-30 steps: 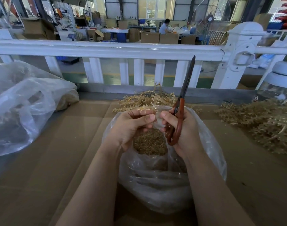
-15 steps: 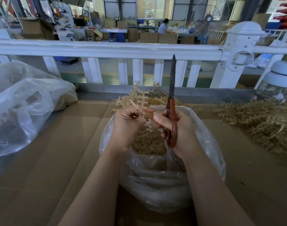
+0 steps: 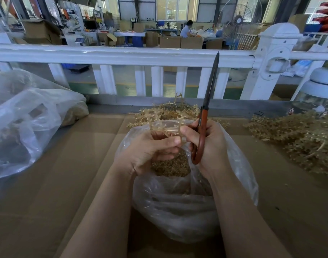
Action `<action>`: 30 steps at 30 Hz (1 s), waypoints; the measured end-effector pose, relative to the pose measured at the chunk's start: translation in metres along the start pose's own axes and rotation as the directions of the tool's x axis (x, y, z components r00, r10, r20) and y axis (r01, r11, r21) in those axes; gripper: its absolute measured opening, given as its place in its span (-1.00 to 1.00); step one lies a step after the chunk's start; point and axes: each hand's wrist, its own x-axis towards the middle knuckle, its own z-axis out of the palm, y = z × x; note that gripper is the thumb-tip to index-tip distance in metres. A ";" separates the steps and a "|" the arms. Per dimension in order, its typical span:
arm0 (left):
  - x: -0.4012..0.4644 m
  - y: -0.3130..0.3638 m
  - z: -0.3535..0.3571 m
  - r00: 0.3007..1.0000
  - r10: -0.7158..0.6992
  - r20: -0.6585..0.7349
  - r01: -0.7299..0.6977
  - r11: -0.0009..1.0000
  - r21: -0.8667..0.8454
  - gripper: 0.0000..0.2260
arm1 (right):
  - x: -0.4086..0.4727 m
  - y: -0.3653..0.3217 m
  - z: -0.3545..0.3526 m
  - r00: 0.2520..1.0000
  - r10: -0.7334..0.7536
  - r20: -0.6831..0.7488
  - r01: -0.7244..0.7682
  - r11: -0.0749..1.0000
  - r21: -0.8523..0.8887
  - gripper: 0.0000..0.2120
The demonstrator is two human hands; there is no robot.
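A clear plastic bag [image 3: 180,211] stands open on the cardboard-covered table, partly filled with small tan beads [image 3: 170,165]. Over its mouth my left hand [image 3: 150,149] pinches a thin tan plastic sprig [image 3: 165,127] studded with beads. My right hand [image 3: 211,144] grips red-handled scissors [image 3: 203,127], blades closed and pointing up toward the railing; its thumb touches the same sprig.
A heap of tan sprigs [image 3: 167,112] lies behind the bag and a bigger heap [image 3: 297,138] sits at the right. A large crumpled plastic bag [image 3: 25,120] fills the left side. A white railing [image 3: 122,54] borders the table's far edge. A jar with a white lid [image 3: 321,84] stands far right.
The scissors tilted from right-leaning to upright and back to leaning right. My left hand raised a sprig above the bag's mouth, and both thumbs now meet on it.
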 end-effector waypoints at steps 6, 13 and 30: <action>0.002 0.000 0.004 0.993 0.089 -0.075 -0.095 0.993 -0.076 -0.88 | 0.000 0.003 -0.001 0.997 -0.035 0.062 0.038 0.999 -0.038 -0.81; 0.004 -0.001 0.006 0.969 0.132 -0.209 -0.165 0.975 -0.146 -0.87 | 0.001 0.010 -0.001 0.998 0.040 0.043 -0.031 0.983 -0.179 -0.77; 0.006 -0.002 0.004 0.933 0.142 -0.331 -0.256 0.907 -0.334 -0.91 | 0.006 0.014 -0.006 1.000 -0.024 -0.005 0.019 0.881 -0.473 -0.66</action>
